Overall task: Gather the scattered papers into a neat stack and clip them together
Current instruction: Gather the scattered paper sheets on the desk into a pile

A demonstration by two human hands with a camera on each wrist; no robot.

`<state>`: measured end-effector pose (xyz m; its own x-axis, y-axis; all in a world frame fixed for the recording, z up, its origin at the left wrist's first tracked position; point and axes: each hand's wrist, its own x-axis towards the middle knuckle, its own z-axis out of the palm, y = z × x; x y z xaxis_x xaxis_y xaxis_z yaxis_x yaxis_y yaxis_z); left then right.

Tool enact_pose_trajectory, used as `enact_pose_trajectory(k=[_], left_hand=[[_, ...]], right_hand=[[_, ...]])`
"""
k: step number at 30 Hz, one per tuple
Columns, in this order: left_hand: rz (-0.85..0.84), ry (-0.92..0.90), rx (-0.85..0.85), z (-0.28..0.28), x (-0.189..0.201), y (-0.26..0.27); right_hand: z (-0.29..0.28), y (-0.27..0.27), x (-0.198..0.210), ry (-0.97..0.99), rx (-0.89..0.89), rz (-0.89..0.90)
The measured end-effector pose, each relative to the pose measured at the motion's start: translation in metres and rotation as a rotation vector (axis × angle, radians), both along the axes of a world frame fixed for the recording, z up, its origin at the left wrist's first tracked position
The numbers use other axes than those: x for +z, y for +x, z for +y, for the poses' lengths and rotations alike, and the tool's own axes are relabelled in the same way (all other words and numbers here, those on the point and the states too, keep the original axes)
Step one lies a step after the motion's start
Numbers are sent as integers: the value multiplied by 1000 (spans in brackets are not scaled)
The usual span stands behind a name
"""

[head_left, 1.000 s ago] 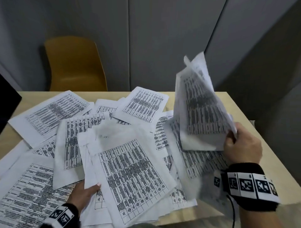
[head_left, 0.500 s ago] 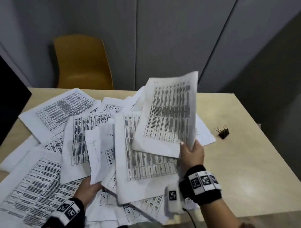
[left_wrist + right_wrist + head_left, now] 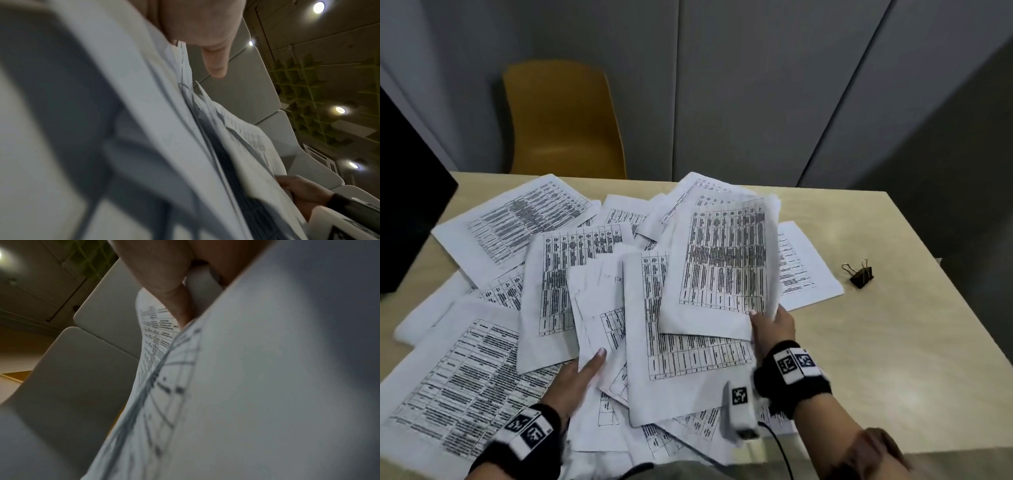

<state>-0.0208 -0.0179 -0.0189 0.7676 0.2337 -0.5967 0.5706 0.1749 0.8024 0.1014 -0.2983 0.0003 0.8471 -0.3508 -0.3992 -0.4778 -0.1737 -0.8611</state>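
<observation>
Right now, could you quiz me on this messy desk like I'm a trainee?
1. True or false: the binder clip is already clamped on the papers.
2. Which hand grips the lifted sheets? A) left hand B) right hand C) neither
3. Fill in: the chair behind the table is ____ in colour.

Key
1. False: it sits alone on the table, right of the papers.
2. B: it pinches their lower corner; the left hand lies among the papers.
3. Yellow.
</observation>
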Motion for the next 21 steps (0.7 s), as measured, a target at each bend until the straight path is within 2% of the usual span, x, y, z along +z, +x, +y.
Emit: enact_pose_trajectory(k=[3,7,12,18,21], left_hand=[[15,12,-1,0,2,0],[-16,79,-35,8,-16,-3],[-66,110,-46,0,-2,-5],[-28,123,-33,3,-8,-8],[-18,90,10,0,-5,-4]], right_hand=[[0,3,1,-102,107,12],[15,-9,4,-248,406,33],[16,-15,5,-416,296,-36],[0,-37,5,-458,595,105],[-2,-48,4,-418,674,202]])
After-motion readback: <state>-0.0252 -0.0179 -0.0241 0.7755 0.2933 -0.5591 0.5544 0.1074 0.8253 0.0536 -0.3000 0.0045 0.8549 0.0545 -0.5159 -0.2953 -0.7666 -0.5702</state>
